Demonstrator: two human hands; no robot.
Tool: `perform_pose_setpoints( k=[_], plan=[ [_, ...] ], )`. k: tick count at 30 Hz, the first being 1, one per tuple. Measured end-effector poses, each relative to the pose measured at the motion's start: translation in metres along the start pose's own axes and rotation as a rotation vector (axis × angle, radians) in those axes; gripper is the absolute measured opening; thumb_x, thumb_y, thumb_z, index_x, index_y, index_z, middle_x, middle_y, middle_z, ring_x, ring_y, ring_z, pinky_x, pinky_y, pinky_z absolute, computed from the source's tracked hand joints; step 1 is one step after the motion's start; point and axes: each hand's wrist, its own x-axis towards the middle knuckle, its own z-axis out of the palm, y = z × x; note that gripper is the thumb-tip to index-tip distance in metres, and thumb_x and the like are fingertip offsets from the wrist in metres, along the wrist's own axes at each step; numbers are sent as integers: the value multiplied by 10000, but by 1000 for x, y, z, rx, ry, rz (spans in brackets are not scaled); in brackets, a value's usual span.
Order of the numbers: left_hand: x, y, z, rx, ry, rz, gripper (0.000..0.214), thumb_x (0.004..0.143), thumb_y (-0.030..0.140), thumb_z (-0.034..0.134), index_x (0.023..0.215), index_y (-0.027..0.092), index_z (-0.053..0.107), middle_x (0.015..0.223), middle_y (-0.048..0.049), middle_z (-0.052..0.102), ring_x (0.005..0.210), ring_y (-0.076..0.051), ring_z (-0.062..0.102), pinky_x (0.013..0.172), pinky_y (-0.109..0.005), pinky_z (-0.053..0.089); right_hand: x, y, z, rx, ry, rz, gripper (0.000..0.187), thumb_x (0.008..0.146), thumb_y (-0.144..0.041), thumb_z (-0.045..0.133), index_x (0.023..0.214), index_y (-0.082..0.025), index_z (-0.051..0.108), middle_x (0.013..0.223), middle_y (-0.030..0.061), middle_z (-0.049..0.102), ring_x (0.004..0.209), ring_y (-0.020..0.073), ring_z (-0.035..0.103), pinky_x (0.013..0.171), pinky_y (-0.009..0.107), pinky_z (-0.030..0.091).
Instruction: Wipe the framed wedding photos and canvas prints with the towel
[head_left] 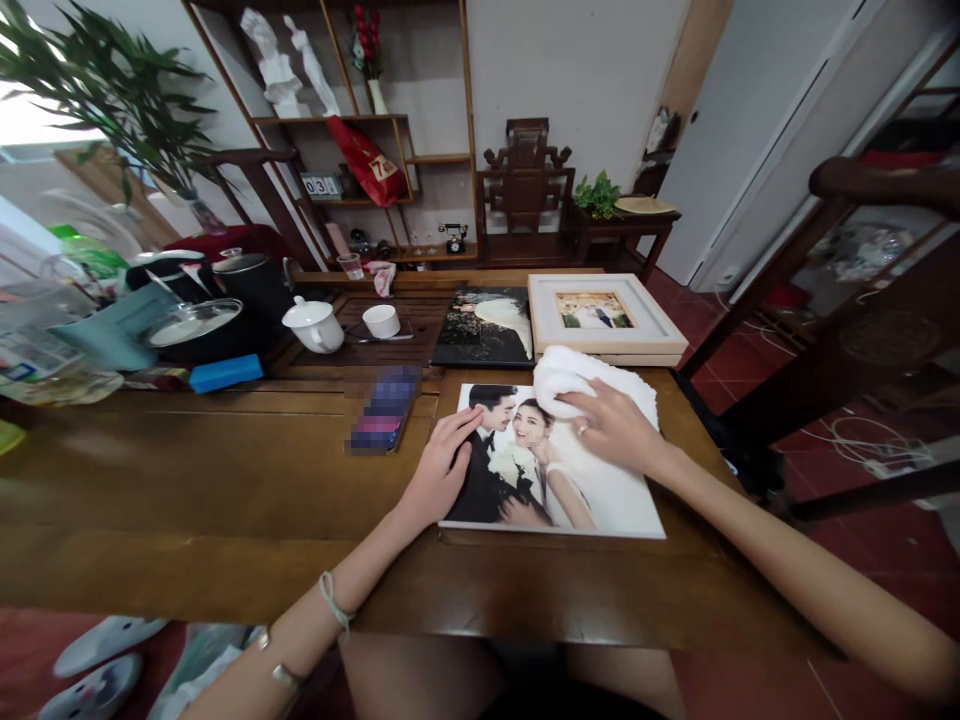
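Observation:
A wedding photo panel [517,490] lies flat on the wooden table in front of me. My left hand [448,462] rests on its left edge, fingers stretched out together over the picture. In my right hand [616,428] is a white cloth [559,380], bunched under the fingers and pressed on the panel's upper right part. A loose end of the cloth spreads right, past the panel's top edge. Just behind are a dark photo panel [480,330] and a light wooden picture frame [652,335] holding a small photo.
On the table [225,490], a phone [386,410] lies left of the panel. Farther left stand a white lidded teapot [315,325], a small white cup [381,321], a blue box [225,373] and a dark pot [251,285]. A wooden chair [825,350] stands at the right.

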Motion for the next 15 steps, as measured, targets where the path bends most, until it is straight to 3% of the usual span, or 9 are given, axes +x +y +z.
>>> perform_pose_setpoints(
  k=[3,5,8,11,15],
  plan=[
    [0,-1,1,1,13,9,417,943,167,375,1318,244,540,1388,-68,530,1314,-218,424,1130,-484,311,-13,-43,2,-25,-63,-73,544,734,-76,522,1262,-189,597,1435,159,453,1381,393,277,1061,639,272],
    [0,-3,0,-5,15,26,416,944,175,378,1324,239,535,1389,-79,528,1312,-224,426,1123,-486,317,-31,-74,0,32,-161,-243,489,729,-110,574,1206,-193,638,1480,160,389,1398,418,210,1075,653,227],
    [-1,-8,0,-24,1,76,436,924,204,441,1352,249,506,1408,-91,508,1313,-247,423,1108,-498,330,-53,-104,-5,139,-259,-538,258,752,-181,614,984,-197,723,1533,121,307,1410,427,151,1103,652,157],
    [-3,-11,0,-35,-2,106,480,892,228,508,1371,263,485,1427,-90,488,1315,-264,418,1100,-503,339,-55,-101,-8,195,-282,-681,231,771,-185,595,961,-214,725,1531,85,326,1418,370,186,1128,607,167],
    [-3,-8,2,-18,34,46,402,937,200,405,1310,243,549,1384,-83,530,1305,-238,434,1111,-487,337,-26,-57,-6,184,-202,-506,429,725,-111,557,1117,-232,683,1453,91,453,1373,285,342,1111,534,279]
  ],
)
